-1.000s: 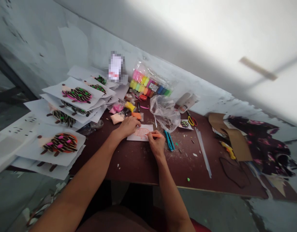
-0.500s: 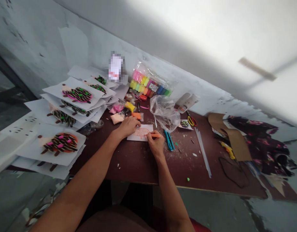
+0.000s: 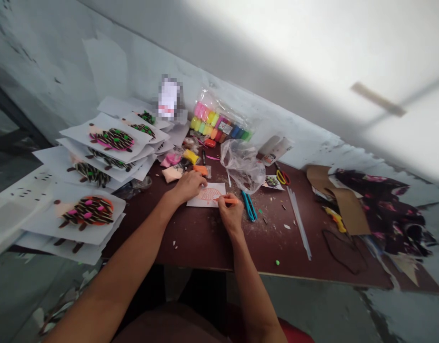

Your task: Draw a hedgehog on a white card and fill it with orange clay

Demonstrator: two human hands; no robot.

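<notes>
A small white sheet of paper (image 3: 195, 202) lies on the dark red table, bearing an orange outline drawing (image 3: 209, 194) of a rounded, hedgehog-like animal. My right hand (image 3: 231, 214) is closed around an orange marker (image 3: 231, 200), its tip at the right side of the drawing. At the sheet's upper left edge rests my left hand (image 3: 189, 186), fingers bent loosely over the paper with nothing visible in them. Just beyond that hand are an orange lump of clay (image 3: 201, 169) and a pale peach one (image 3: 172, 174). A teal box cutter (image 3: 248, 206) lies right of my right hand.
Stacked hedgehog pictures (image 3: 84, 213) fill the left side. Behind are packs of coloured clay (image 3: 219, 126), a crumpled plastic bag (image 3: 243, 166) and scissors (image 3: 283, 176). Glue sticks (image 3: 298, 224), a yellow glue gun (image 3: 335, 219), cardboard (image 3: 351, 214) and floral cloth (image 3: 384, 200) lie right.
The view has shifted slightly. Both hands keep nearly the same places on the sheet, and the marker stays in my right hand.
</notes>
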